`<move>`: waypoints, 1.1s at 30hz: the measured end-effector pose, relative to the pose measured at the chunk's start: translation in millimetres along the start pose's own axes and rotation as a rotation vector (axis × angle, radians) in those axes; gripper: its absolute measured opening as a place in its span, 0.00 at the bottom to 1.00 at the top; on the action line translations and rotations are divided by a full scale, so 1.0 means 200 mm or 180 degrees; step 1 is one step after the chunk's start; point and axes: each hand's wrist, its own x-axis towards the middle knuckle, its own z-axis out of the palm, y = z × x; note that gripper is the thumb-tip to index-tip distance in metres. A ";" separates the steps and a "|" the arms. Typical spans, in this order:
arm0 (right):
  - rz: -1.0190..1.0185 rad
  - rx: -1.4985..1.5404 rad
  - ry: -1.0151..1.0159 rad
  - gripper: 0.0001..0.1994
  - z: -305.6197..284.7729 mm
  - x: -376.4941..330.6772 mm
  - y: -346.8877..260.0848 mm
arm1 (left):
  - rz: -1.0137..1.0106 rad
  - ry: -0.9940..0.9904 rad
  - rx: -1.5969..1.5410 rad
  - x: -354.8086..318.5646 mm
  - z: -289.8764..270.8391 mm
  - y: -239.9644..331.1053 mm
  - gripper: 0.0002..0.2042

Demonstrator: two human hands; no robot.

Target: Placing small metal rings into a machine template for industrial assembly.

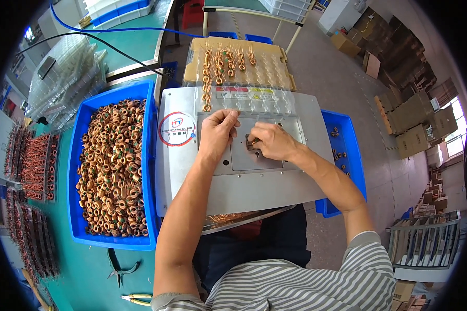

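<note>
My left hand (220, 132) hovers over the left part of a grey metal machine top (187, 199), thumb and fingers pinched together; what they hold, if anything, is hidden. Beside it, my right hand (275, 142) is closed with its fingertips down at a small dark opening (257, 154) in the square middle plate (241, 161). Something small and brownish lies at those fingertips, too covered to name. Just beyond both hands, a clear plastic tray (267, 98) holds rows of copper-wound ring coils (207, 85) on its left side, their wire ends sticking up.
To the left, a blue bin (150, 207) is heaped with ring coils (111, 166). Another blue bin (353, 181) at the right holds a few. Pliers (120, 269) and yellow-handled cutters (136, 299) lie on the green table (88, 274). A brown board (275, 47) supports the clear tray.
</note>
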 end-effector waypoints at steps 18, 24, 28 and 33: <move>0.0311 0.1039 0.0940 0.08 -0.17 0.15 -0.04 | -0.0357 -0.0185 -0.0312 0.00 0.01 0.00 0.24; 0.0656 0.1303 0.0523 0.08 -0.18 0.07 -0.04 | -0.0108 0.0075 -0.0165 0.01 -0.01 0.01 0.21; 0.0946 0.1562 0.0619 0.07 -0.11 -0.02 0.01 | -0.0132 0.0092 -0.0202 0.02 0.00 0.00 0.20; 0.0927 0.1469 0.0619 0.06 -0.03 -0.05 0.03 | -0.0123 0.0035 -0.0022 0.01 0.00 0.00 0.19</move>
